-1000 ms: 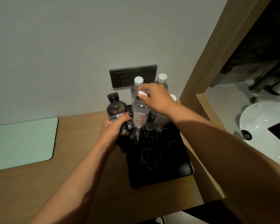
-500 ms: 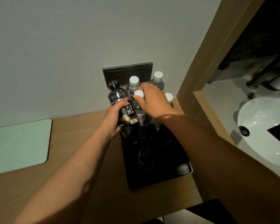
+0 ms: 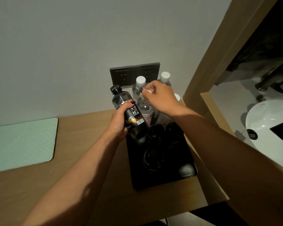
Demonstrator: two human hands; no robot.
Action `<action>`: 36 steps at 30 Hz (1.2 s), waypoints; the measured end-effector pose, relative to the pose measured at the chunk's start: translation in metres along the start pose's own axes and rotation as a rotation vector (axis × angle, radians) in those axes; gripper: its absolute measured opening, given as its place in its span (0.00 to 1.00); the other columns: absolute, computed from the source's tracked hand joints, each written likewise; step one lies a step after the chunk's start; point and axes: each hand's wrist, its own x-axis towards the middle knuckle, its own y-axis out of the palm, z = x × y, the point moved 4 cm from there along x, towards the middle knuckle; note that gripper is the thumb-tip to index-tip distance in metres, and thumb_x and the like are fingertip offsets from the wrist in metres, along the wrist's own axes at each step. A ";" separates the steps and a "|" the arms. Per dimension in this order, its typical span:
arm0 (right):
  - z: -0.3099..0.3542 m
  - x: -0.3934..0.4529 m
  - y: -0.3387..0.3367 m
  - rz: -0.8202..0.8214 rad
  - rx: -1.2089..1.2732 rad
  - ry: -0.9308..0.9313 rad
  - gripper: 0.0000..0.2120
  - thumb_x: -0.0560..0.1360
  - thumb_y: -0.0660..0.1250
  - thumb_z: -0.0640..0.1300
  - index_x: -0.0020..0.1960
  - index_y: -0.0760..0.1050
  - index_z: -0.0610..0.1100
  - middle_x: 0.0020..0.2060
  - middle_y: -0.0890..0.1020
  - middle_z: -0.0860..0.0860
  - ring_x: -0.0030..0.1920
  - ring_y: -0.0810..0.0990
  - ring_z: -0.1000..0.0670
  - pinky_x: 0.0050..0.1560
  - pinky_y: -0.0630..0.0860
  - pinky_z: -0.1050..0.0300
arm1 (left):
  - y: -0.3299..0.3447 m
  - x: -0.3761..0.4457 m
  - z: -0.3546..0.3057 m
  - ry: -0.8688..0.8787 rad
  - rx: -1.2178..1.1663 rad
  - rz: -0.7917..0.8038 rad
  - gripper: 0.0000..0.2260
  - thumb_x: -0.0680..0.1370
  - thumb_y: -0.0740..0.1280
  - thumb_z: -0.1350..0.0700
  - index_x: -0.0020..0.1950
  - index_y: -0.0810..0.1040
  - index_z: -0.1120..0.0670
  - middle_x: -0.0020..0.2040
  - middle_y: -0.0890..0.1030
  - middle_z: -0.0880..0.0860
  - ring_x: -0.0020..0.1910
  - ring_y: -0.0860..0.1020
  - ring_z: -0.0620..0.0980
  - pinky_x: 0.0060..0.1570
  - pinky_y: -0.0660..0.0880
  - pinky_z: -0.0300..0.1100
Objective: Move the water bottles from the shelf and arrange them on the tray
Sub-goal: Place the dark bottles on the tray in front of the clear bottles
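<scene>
A black tray [image 3: 185, 174] lies on the wooden desk against the right side panel. My left hand [image 3: 118, 123] grips a dark bottle with a black label [image 3: 129, 110], tilted left over the tray's far left corner. My right hand [image 3: 162, 97] pinches the white cap of a clear water bottle [image 3: 145, 110] standing at the tray's far end. Two more clear bottles with white caps [image 3: 140, 84] [image 3: 165, 77] stand behind it by the wall, and another cap [image 3: 177, 97] shows behind my right wrist. Dark bottles [image 3: 153, 136] stand in the tray's middle, seen from above.
Two dark wall sockets [image 3: 134, 74] sit just behind the bottles. A pale green mat [image 3: 23, 142] lies on the desk [image 3: 88, 144] at the left. A wooden upright [image 3: 209, 69] borders the tray's right; beyond it is a white basin [image 3: 271, 128].
My left hand has lifted the dark bottle and tilted it, bringing it in over the tray's corner. My right hand has stayed on the clear bottle's cap.
</scene>
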 end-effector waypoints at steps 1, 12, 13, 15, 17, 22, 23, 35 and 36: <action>-0.001 0.001 -0.002 0.052 0.043 0.012 0.11 0.76 0.65 0.46 0.56 0.75 0.44 0.46 0.81 0.49 0.48 0.79 0.50 0.54 0.76 0.52 | -0.001 0.000 -0.001 0.002 -0.006 0.008 0.09 0.73 0.66 0.56 0.50 0.75 0.59 0.38 0.82 0.55 0.37 0.81 0.51 0.40 0.80 0.44; -0.005 -0.004 -0.003 0.072 -0.114 -0.145 0.13 0.74 0.67 0.37 0.58 0.77 0.44 0.54 0.82 0.47 0.54 0.80 0.48 0.58 0.75 0.51 | -0.008 -0.013 -0.002 -0.081 -0.149 0.018 0.13 0.78 0.60 0.57 0.45 0.83 0.60 0.51 0.82 0.59 0.46 0.80 0.53 0.55 0.77 0.49; -0.006 -0.005 -0.002 0.077 -0.120 -0.140 0.13 0.74 0.66 0.37 0.58 0.77 0.44 0.54 0.82 0.47 0.55 0.79 0.48 0.58 0.75 0.51 | -0.008 -0.014 -0.001 -0.088 -0.139 0.022 0.16 0.78 0.60 0.57 0.41 0.86 0.59 0.51 0.81 0.59 0.46 0.80 0.53 0.57 0.75 0.49; -0.001 -0.007 -0.004 0.100 -0.123 -0.140 0.16 0.74 0.67 0.37 0.61 0.76 0.44 0.57 0.81 0.47 0.58 0.79 0.48 0.61 0.74 0.51 | -0.009 -0.017 0.001 -0.093 -0.134 0.032 0.18 0.78 0.59 0.57 0.36 0.87 0.57 0.51 0.81 0.58 0.46 0.80 0.53 0.56 0.76 0.49; 0.010 -0.011 -0.016 0.074 -0.100 -0.165 0.21 0.74 0.68 0.38 0.66 0.74 0.45 0.61 0.80 0.47 0.62 0.77 0.49 0.66 0.71 0.53 | -0.011 -0.021 -0.002 -0.083 -0.139 0.023 0.19 0.78 0.60 0.57 0.34 0.87 0.56 0.50 0.81 0.58 0.48 0.80 0.53 0.58 0.75 0.49; -0.008 -0.030 -0.062 -0.113 -0.224 -0.070 0.26 0.72 0.72 0.43 0.68 0.71 0.45 0.64 0.77 0.47 0.65 0.74 0.48 0.63 0.66 0.59 | -0.007 -0.028 -0.011 -0.039 -0.113 0.030 0.17 0.77 0.61 0.59 0.35 0.87 0.53 0.56 0.79 0.60 0.65 0.74 0.58 0.69 0.66 0.56; -0.019 -0.032 -0.060 -0.054 -0.259 -0.018 0.27 0.70 0.73 0.43 0.68 0.72 0.45 0.64 0.77 0.47 0.65 0.74 0.46 0.63 0.67 0.56 | -0.004 -0.030 -0.012 -0.036 -0.123 0.039 0.18 0.78 0.60 0.59 0.36 0.87 0.54 0.57 0.80 0.60 0.67 0.73 0.58 0.69 0.66 0.56; -0.055 -0.013 -0.045 -0.110 -0.171 -0.017 0.17 0.72 0.70 0.37 0.60 0.76 0.44 0.53 0.82 0.44 0.54 0.80 0.44 0.57 0.76 0.50 | 0.000 -0.032 -0.009 -0.042 -0.100 0.006 0.15 0.78 0.61 0.59 0.40 0.87 0.56 0.59 0.81 0.60 0.65 0.76 0.56 0.66 0.70 0.54; -0.055 -0.010 -0.045 -0.109 -0.174 -0.014 0.17 0.71 0.70 0.37 0.60 0.76 0.44 0.54 0.82 0.44 0.55 0.79 0.43 0.57 0.76 0.48 | -0.002 -0.033 -0.007 -0.040 -0.101 -0.001 0.14 0.78 0.61 0.59 0.43 0.86 0.56 0.60 0.81 0.60 0.65 0.76 0.56 0.67 0.69 0.55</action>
